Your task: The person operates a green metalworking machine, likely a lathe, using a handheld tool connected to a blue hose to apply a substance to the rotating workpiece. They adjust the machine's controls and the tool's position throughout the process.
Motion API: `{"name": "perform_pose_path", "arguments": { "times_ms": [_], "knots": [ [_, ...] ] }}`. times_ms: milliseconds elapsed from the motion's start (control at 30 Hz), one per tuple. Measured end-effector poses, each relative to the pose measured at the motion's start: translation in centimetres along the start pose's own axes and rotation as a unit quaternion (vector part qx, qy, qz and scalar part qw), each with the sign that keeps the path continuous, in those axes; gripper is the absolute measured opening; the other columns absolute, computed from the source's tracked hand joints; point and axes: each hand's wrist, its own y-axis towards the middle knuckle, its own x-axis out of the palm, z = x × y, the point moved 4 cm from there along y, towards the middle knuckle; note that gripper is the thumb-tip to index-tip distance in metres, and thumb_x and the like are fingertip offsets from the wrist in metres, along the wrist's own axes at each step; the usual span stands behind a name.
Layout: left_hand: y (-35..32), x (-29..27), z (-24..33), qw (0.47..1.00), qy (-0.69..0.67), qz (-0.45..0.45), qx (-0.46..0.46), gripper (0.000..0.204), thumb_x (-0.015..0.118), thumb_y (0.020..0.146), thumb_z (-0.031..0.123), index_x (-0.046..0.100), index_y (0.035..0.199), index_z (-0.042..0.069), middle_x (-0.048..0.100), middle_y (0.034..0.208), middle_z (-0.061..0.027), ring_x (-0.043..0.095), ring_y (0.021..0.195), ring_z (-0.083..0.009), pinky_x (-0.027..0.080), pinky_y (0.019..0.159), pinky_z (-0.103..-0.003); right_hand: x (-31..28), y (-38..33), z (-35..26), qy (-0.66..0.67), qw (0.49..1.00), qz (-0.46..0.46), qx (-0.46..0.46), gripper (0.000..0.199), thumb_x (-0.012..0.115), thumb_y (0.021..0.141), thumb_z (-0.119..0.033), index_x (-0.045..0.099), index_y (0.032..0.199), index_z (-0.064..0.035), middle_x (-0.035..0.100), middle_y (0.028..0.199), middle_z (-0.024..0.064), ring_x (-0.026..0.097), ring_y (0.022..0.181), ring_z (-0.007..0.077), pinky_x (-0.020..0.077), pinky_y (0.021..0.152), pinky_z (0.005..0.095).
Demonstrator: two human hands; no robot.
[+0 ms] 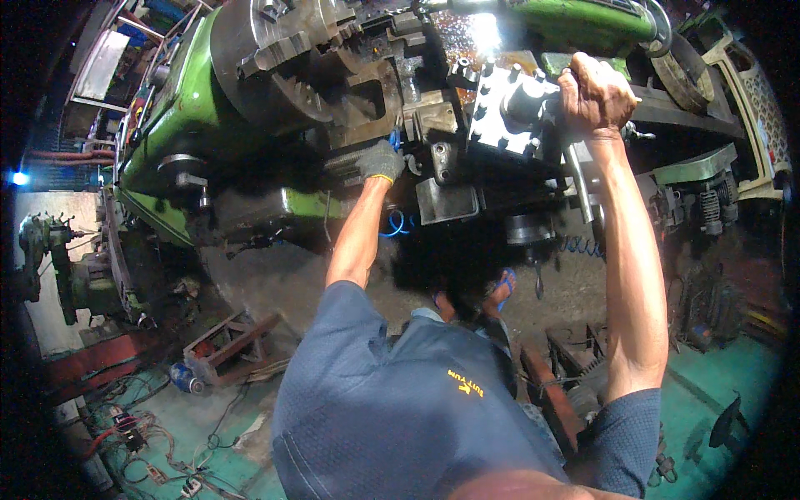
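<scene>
I stand at a large green metal lathe [171, 108] with a grey round chuck [267, 58]. My left hand [380, 161], in a grey glove with a yellow cuff, reaches under the carriage and grips a small blue nozzle-like piece [394, 138]. My bare right hand [593, 92] is closed around a metal handle at the square tool post [500, 108]. A long steel lever [579, 182] hangs just below that hand.
A blue coiled hose [398, 223] hangs under the carriage. Feet in blue sandals [500, 287] stand on a dark oily floor. A rusty metal frame [229, 346] and tangled cables [158, 458] lie lower left. Another green machine [58, 267] stands at the left.
</scene>
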Motion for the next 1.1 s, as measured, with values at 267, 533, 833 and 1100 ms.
{"name": "perform_pose_path", "arguments": {
  "times_ms": [267,533,833,1100],
  "knots": [
    [3.4,-0.3,0.2,0.998,0.012,0.047,0.027,0.04,0.063,0.086,0.038,0.073,0.103,0.004,0.071,0.106,-0.0228,0.07,0.099,-0.0382,0.055,0.085,-0.046,0.1,0.0,-0.3,-0.017,1.0,-0.006,-0.001,0.017,0.062,0.082,-0.034,0.06,0.082,-0.0173,0.064,0.074,0.0065,0.065,0.07,0.0291,0.0497,0.061,0.0412],
    [5.4,-3.1,0.6,0.992,0.016,0.125,-0.019,0.049,0.066,0.082,0.036,0.066,0.116,0.002,0.068,0.114,-0.0257,0.068,0.104,-0.0397,0.053,0.087,-0.049,0.3,-0.2,0.0,-0.009,1.0,-0.011,0.006,0.016,0.06,0.083,-0.032,0.059,0.083,-0.0158,0.064,0.076,0.0068,0.065,0.072,0.0292,0.0505,0.063,0.0415],
    [4.7,-0.1,1.3,0.996,0.038,0.07,0.028,0.044,0.058,0.088,0.039,0.071,0.109,0.003,0.069,0.111,-0.0241,0.068,0.102,-0.0394,0.053,0.085,-0.05,0.7,-0.1,0.0,-0.011,1.0,-0.008,0.002,0.015,0.06,0.083,-0.031,0.059,0.083,-0.0158,0.065,0.075,0.0044,0.065,0.072,0.0273,0.0512,0.063,0.041],
    [5.4,-3.1,3.5,1.0,0.018,-0.005,0.003,0.037,0.06,0.086,0.031,0.072,0.108,0.003,0.07,0.112,-0.0224,0.069,0.104,-0.0379,0.055,0.086,-0.046,0.5,-0.3,0.0,-0.025,1.0,-0.009,0.008,0.016,0.061,0.082,-0.033,0.059,0.083,-0.0173,0.064,0.074,0.0039,0.065,0.072,0.0268,0.0514,0.063,0.0408]
  ]
}}
